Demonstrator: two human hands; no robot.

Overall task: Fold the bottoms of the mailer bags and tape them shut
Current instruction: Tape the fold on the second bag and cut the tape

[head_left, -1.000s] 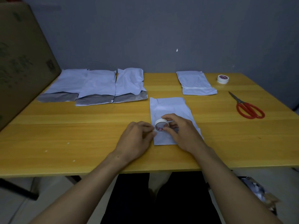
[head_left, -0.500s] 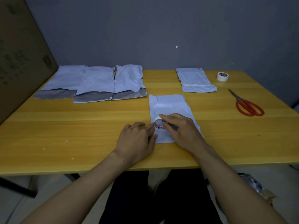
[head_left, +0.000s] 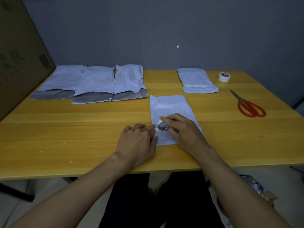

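Nearby, pressing flat-fingered with left hand on the left edge of the mailer bag; gripping, apparently, the tape roll with right hand atop it. Beyond: three open bags at eleven o'clock; folded bag at one.

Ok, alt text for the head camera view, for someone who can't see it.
A person's right hand holds a tape roll on a white mailer bag on a yellow table; the left hand rests at its edge. Three open bags lie far left; a folded bag, spare tape and red scissors far right.
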